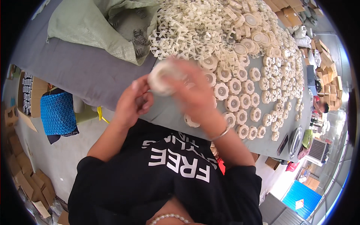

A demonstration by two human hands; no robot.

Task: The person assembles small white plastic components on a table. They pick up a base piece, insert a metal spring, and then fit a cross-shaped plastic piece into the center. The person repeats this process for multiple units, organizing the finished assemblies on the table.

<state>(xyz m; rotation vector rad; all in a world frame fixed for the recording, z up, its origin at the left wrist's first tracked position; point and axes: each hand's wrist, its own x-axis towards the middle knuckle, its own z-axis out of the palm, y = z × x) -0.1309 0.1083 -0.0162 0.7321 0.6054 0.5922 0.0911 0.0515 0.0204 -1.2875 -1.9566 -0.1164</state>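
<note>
A round white plastic part, smeared by motion, is up over the near edge of the grey table. My right hand, also blurred, grips it from the right with the fingers along its top. Beside the part's left rim is my left hand, fingers curled in, with a fingertip at the rim. What lies inside those curled fingers, if anything, is hidden. Rows of round white knob-like parts stand on the table right of my right hand. Beyond the hands lies a heap of small white plastic clips.
A pale woven sack with dark metal springs lies open at the far left of the table. Stacked white discs rise at the back. A blue-cushioned seat and an open carton stand left. Another person is far right.
</note>
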